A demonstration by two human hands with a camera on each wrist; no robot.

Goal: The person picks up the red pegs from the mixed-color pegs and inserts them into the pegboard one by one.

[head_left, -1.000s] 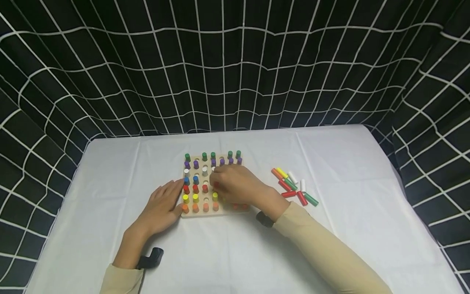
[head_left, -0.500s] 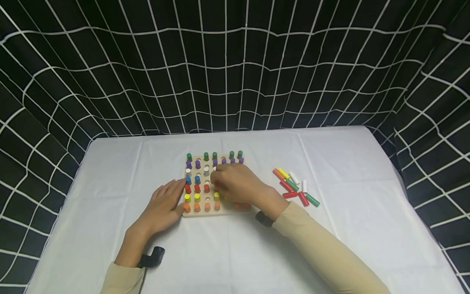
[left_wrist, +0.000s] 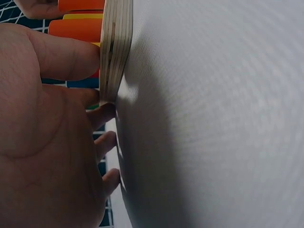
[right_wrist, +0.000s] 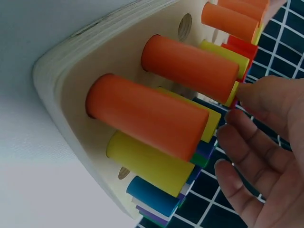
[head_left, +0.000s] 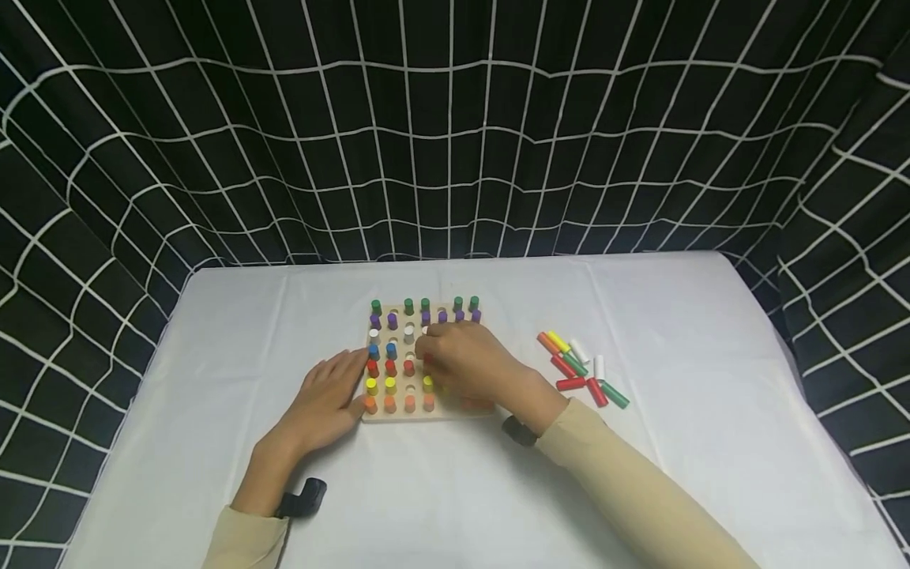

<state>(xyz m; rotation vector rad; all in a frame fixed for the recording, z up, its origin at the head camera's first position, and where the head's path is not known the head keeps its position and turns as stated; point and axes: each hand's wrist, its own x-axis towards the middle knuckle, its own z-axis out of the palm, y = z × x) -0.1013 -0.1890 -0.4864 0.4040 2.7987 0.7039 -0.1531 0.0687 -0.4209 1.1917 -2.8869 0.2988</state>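
Observation:
A wooden pegboard point(head_left: 444, 412) stands on the table with rows of coloured pegs upright in it: green, purple, white, blue, red, yellow and orange. My left hand point(head_left: 320, 403) rests along the board's left edge, fingers mostly straight; in the left wrist view its thumb point(left_wrist: 71, 59) touches the board's side. Over the middle of the board, my right hand point(head_left: 465, 359) has its fingertips bent together, pinching a red peg point(head_left: 427, 359) that is mostly hidden by the hand. In the right wrist view orange pegs point(right_wrist: 147, 116) stand in front of those fingertips.
Right of the board lies a loose pile of pegs: red point(head_left: 571, 384), green point(head_left: 614, 394), white point(head_left: 599, 367), orange point(head_left: 547, 342) and yellow point(head_left: 558, 341). A white cloth point(head_left: 441, 490) covers the table. Dark curtains with white grid lines point(head_left: 469, 158) surround it.
The view has shifted slightly, so everything appears a little farther right. My right hand stays at the same place over the board; the left hand keeps its place at the edge.

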